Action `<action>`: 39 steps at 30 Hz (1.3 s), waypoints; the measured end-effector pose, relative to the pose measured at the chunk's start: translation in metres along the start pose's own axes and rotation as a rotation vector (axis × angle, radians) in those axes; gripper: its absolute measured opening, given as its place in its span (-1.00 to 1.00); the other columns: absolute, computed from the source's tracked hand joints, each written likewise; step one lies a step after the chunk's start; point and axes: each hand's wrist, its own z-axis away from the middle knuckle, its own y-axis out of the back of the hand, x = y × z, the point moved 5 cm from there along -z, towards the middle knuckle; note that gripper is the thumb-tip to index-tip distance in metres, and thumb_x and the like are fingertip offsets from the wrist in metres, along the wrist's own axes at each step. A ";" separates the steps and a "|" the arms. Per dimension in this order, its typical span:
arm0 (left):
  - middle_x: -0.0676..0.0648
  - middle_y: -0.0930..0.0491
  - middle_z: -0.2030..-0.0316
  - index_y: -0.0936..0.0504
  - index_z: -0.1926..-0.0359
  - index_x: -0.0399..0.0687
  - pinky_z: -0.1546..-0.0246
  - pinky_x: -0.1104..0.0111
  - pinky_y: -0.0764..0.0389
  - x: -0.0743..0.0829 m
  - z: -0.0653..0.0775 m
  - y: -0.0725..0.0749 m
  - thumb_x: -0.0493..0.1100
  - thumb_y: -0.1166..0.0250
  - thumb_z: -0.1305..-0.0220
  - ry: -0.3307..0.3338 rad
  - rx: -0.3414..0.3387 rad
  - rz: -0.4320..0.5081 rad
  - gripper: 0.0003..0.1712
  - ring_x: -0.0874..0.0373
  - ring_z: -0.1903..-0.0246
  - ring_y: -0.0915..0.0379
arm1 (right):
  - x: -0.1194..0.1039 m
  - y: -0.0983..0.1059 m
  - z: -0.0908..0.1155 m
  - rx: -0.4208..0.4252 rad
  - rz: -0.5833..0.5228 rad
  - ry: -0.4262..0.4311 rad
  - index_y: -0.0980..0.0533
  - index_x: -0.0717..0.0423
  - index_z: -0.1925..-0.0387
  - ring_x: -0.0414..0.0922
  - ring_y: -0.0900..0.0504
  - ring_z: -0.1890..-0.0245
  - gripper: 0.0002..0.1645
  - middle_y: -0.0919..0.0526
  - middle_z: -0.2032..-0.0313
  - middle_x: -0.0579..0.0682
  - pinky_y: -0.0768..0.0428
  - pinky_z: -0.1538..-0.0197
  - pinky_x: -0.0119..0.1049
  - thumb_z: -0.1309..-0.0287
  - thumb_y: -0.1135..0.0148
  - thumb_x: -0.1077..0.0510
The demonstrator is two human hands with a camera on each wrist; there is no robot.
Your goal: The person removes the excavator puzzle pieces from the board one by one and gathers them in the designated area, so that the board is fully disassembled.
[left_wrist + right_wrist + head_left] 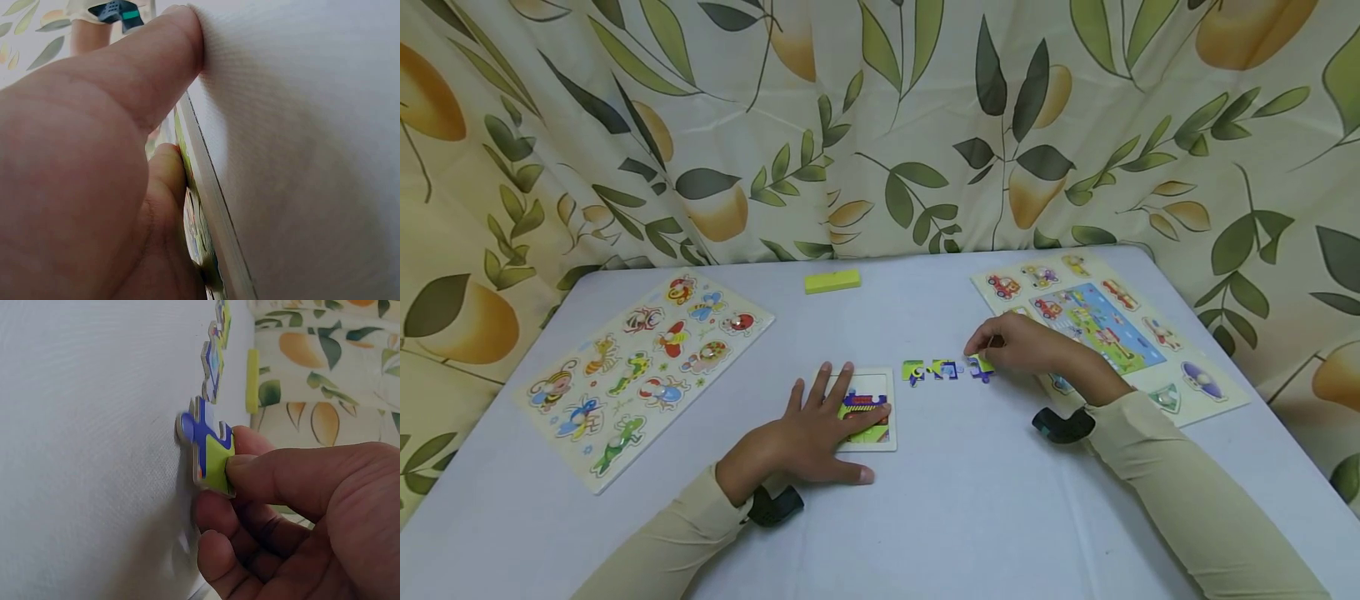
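One thin, knobbed jigsaw piece (214,456)

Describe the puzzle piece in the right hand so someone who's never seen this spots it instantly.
On the white table, find the small white puzzle frame under the left hand. In the head view, loose pieces run rightward from it; the puzzle piece, lime green and blue, is at the far end. Unlike its neighbours, it's pinched by the right hand.
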 end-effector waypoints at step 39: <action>-0.20 0.47 -0.51 -0.09 -0.47 0.55 -0.29 -0.24 0.37 0.006 0.002 0.001 0.43 -0.21 -0.16 -0.035 0.028 0.039 -0.11 -0.21 -0.43 0.72 | 0.001 0.006 0.003 0.089 0.108 -0.087 -0.67 0.14 0.27 -0.07 -0.52 0.23 -0.83 -0.68 0.24 -0.03 -0.49 0.10 -0.14 -0.25 -0.18 0.36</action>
